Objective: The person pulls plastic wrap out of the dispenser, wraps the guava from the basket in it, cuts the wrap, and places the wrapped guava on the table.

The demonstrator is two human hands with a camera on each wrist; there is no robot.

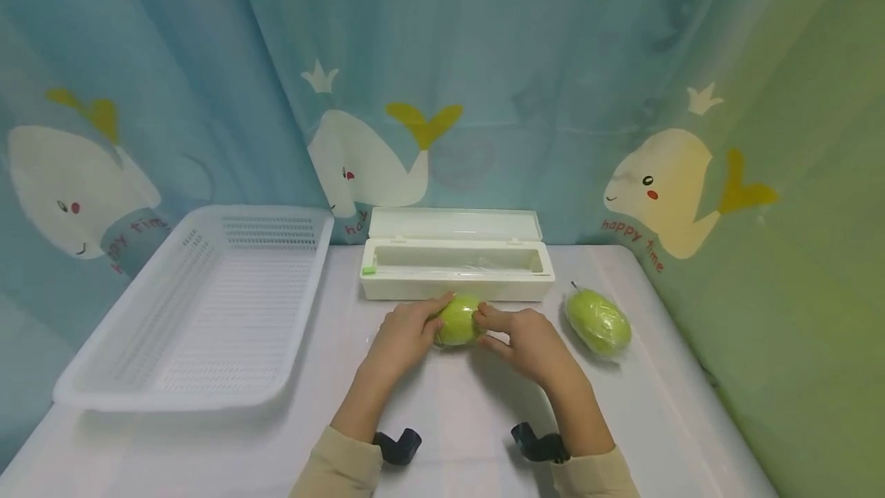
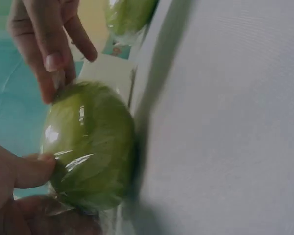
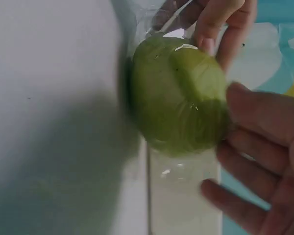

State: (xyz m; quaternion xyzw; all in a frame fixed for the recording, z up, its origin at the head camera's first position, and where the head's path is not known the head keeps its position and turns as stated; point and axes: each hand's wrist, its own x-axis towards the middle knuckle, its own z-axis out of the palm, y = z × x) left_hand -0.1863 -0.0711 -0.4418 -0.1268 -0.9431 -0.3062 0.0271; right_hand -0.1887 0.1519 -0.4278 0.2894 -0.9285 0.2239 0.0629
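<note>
In the head view a green pear [image 1: 459, 321] in clear cling film rests on the table in front of the white box. My left hand [image 1: 404, 336] grips its left side; in the left wrist view the thumb [image 2: 35, 170] presses the wrapped surface [image 2: 90, 147] and other fingers go under the loose film. On the opposite side, my right hand [image 1: 528, 340] touches the pear with fairly straight fingertips. Its little finger [image 3: 230, 203] stands apart from the fruit in the right wrist view. Film sticks out at both ends of the pear.
Behind the hands stands a white cling film box [image 1: 456, 287], its lid [image 1: 452, 224] raised. A second wrapped pear [image 1: 598, 321] lies to the right. At left sits a white slatted basket [image 1: 300, 329]. Curtains [image 1: 525, 98] hang along the table's back and right side.
</note>
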